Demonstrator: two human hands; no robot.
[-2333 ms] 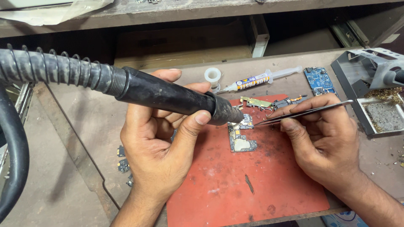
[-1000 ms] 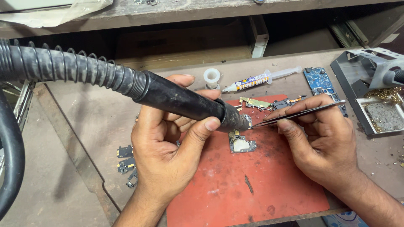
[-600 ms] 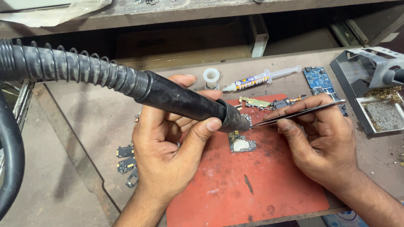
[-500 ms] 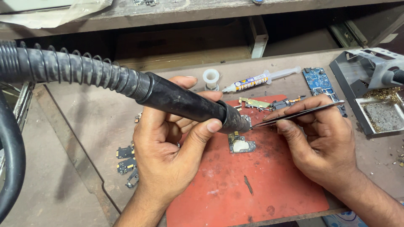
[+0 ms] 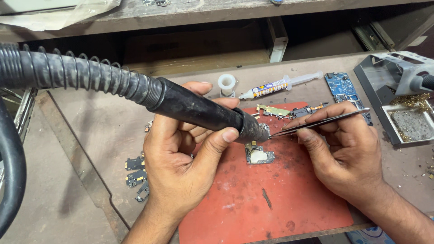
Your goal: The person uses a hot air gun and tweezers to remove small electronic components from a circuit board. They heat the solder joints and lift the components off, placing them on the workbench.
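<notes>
Two tools meet over the small circuit board [image 5: 259, 154] on your red mat [image 5: 280, 199]: your left hand [image 5: 183, 158] is wrapped around the black hot-air wand [image 5: 199, 112] (nozzle just above the board), and your right hand [image 5: 346, 151] pinches metal tweezers [image 5: 318, 123], tips beside the nozzle.

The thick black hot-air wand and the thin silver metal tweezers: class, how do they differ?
The thick black hot-air wand is bulky, trails a ribbed hose, and sits in the left hand. The thin silver metal tweezers are slim, cordless, in the right hand. Both tips meet above the small circuit board.
</notes>
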